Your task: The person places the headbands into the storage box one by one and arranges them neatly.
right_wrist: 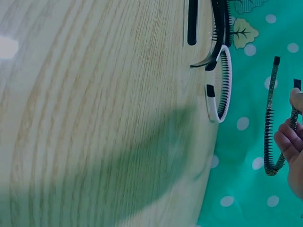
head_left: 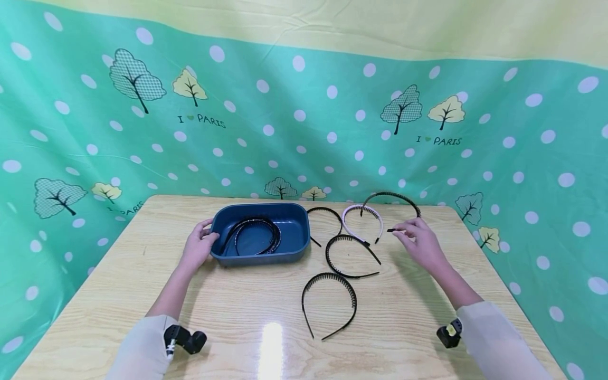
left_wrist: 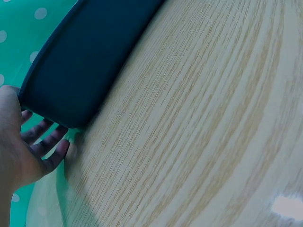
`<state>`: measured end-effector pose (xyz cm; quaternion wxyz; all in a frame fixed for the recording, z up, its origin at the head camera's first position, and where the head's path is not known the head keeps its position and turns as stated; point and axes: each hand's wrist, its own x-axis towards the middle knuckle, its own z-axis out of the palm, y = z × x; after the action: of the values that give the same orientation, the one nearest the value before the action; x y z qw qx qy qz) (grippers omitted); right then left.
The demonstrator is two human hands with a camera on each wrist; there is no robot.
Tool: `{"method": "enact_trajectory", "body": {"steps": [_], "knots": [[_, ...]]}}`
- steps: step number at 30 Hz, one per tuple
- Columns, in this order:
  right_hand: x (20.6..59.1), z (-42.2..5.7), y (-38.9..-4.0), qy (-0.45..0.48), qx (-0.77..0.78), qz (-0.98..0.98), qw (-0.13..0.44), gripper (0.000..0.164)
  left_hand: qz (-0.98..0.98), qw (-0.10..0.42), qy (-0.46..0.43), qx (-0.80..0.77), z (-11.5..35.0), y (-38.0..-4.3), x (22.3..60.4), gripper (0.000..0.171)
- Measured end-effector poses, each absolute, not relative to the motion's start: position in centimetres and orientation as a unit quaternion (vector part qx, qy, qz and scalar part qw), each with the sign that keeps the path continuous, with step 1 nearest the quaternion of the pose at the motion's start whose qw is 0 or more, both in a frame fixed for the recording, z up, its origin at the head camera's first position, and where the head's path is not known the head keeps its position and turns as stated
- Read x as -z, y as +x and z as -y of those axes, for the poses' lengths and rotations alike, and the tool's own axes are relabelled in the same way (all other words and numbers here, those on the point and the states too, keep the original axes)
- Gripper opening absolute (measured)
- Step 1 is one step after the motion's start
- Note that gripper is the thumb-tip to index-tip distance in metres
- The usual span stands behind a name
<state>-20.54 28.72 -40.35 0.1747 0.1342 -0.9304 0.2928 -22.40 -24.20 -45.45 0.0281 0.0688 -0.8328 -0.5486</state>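
Observation:
At the left end of a dark blue plastic bin [head_left: 266, 259], my left hand [head_left: 197, 246] grips the rim, thumb on top and fingers against the end wall. The left wrist view shows these fingers [left_wrist: 41, 137] spread along the bin's end. Several dark headbands [head_left: 277, 237] lie inside the bin. My right hand [head_left: 418, 244] pinches one leg of a dark, glittery toothed headband [head_left: 393, 194], raised above the table's far right. In the right wrist view, its free leg [right_wrist: 271, 99] points up past the fingers.
Between bin and right hand, a pale pink headband [head_left: 346, 224] lies near the table's back edge. A black headband [head_left: 340, 217] rests beside the bin. Another black headband [head_left: 328, 257] is in front, and a toothed one [head_left: 303, 303] lies nearest. A patterned curtain [head_left: 294, 132] hangs behind the table [head_left: 228, 316].

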Motion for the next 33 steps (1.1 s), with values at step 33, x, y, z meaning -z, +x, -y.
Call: {"method": "enact_trajectory", "body": {"steps": [33], "knots": [[39.1, -24.3, -19.9, 0.216, -0.311, 0.906, 0.189, 0.011, 0.836, 0.015, 0.073, 0.544, 24.3, -22.4, 45.6, 0.052]]}}
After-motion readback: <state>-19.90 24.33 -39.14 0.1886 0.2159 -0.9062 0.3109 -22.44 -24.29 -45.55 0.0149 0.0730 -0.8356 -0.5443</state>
